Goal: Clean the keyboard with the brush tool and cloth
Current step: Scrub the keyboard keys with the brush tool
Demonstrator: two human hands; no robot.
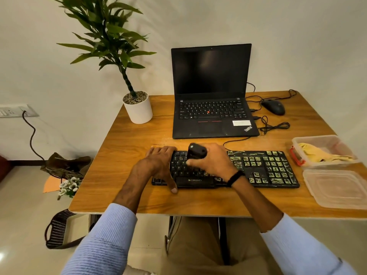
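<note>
A black keyboard [264, 169] lies across the wooden desk's front half; its right half is caked with pale yellow-green grime, its left keys look darker. My right hand [212, 161] grips a black brush tool [195, 152] held down on the keys left of centre. My left hand [160, 165] rests flat over the keyboard's left end, thumb at its front edge. A yellow cloth [321, 154] lies crumpled in a clear plastic box [335, 139] at the right.
An open black laptop [212, 108] stands behind the keyboard, with a mouse [273, 107] and loose cables to its right. A potted plant [138, 108] occupies the back left corner. The box's lid [337, 188] lies at the front right. Wooden desk [123, 155].
</note>
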